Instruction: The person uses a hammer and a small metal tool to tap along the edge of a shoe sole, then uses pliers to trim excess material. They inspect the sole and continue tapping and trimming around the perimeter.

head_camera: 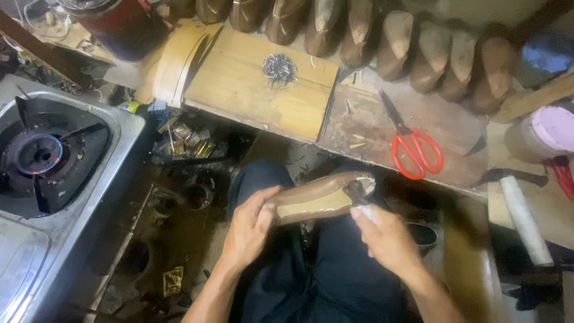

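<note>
A brown shoe last with a pale sole side (pixel 320 197) lies sideways over my lap. My left hand (pixel 250 230) grips its near end, thumb on the upper edge. My right hand (pixel 385 239) is closed around a small tool whose dark tip (pixel 357 190) presses against the shiny toe end of the last. What kind of tool it is cannot be made out; most of it is hidden in my fist.
Red-handled scissors (pixel 412 149) lie on the worn workbench (pixel 371 128). A pile of small nails (pixel 279 67) sits on a wooden board. A row of wooden lasts (pixel 371 39) lines the back. A gas stove (pixel 45 158) stands at left, a white roll (pixel 525 220) at right.
</note>
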